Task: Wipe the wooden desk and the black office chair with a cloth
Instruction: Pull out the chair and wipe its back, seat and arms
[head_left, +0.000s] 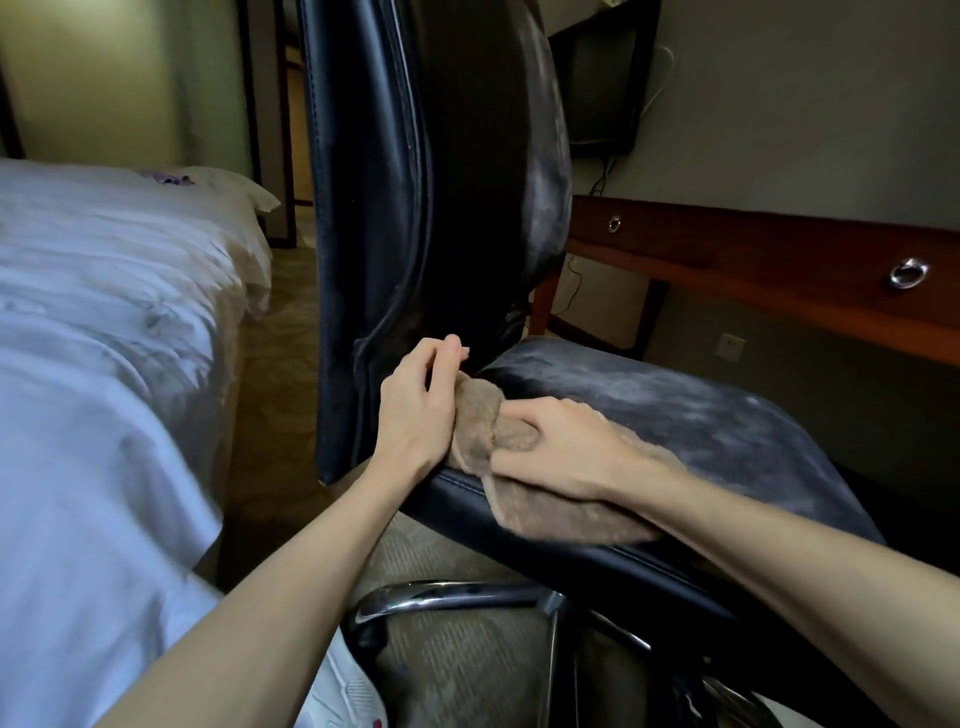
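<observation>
Dusty chair seat (685, 415), right hand (566, 449) clutching brown cloth (561, 514), left hand (415, 415) beside it, grasp unclear

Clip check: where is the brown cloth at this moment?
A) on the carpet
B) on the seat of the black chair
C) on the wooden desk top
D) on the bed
B: the right hand grips the cloth bunched on the chair seat, close to the backrest.
</observation>
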